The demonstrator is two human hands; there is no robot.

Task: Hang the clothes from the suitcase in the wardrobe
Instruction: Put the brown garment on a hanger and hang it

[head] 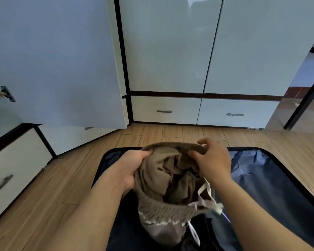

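A brown knitted garment (163, 180) with a ribbed band hangs bunched above the open dark suitcase (272, 178) on the floor. My left hand (129, 169) grips the left side of its band. My right hand (214, 160) pinches the band's right side, thumb under the rim. A white strip of cloth (209, 201) dangles by the garment's lower right. Other dark clothes lie in the suitcase under the garment, mostly hidden. The white wardrobe (170, 51) stands straight ahead, its left door (53, 60) swung open toward me.
Two low drawers (198, 111) run under the shut wardrobe doors. Another drawer unit (13, 169) stands at the left. Wood floor (161, 133) lies between suitcase and wardrobe. A dark metal leg (304, 104) slants at the right.
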